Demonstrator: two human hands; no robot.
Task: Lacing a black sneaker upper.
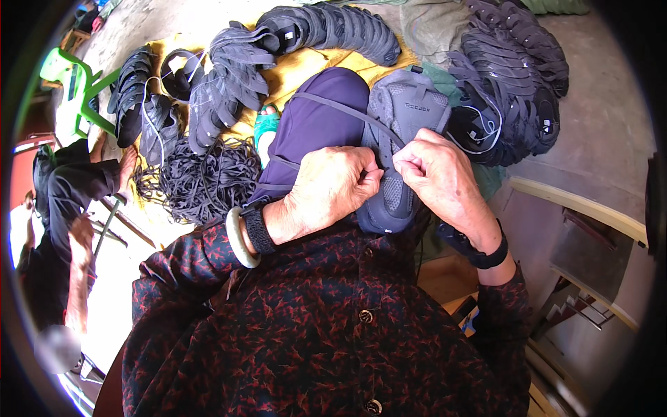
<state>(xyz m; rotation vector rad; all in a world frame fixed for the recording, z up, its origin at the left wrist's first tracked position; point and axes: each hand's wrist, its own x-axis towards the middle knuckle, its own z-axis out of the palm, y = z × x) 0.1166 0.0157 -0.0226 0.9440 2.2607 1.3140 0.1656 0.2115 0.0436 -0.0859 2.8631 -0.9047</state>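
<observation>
A grey mesh shoe upper (401, 104) lies lengthwise over my lap, its tongue end away from me and its dark rounded end (385, 217) near my shirt. My left hand (337, 182) is closed in a pinch at the upper's left edge; what sits between its fingertips is hidden. Opposite, my right hand (436, 170) pinches a flat dark grey shoelace (340, 110) over the middle of the upper. The lace runs back across my purple-trousered leg (316, 132), where more of it trails down beside my left wrist.
A tangled heap of dark laces (208, 182) lies left of my leg. Nested rows of dark shoe uppers (333, 31) curve over a yellow cloth (295, 66), with more uppers (511, 62) at right. A green plastic chair (76, 83) and another person (66, 208) are at left, a wooden-edged table (583, 208) at right.
</observation>
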